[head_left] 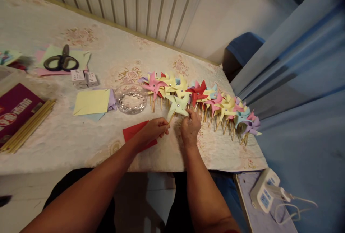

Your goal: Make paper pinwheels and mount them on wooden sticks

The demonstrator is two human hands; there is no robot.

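Observation:
A pale green paper pinwheel (178, 104) with a shiny pin at its centre stands over the table's middle, in front of other pinwheels. My left hand (157, 128) is closed around its thin wooden stick, below the blades. My right hand (191, 127) has its fingers curled, with the index fingertip and thumb at the lower right blade of this pinwheel. Under my left hand lies a red paper square (134, 131), partly covered by my wrist. A clear round dish (132, 99) of small metal pins sits just beyond it.
Finished pinwheels (198, 92) lie in a row towards the right. On the left are stacked paper squares (91, 102), small white boxes (84, 78), black-handled scissors (61, 62) and a bundle of wooden sticks (29, 127). A power strip (265, 190) with cables sits beyond the table's right edge.

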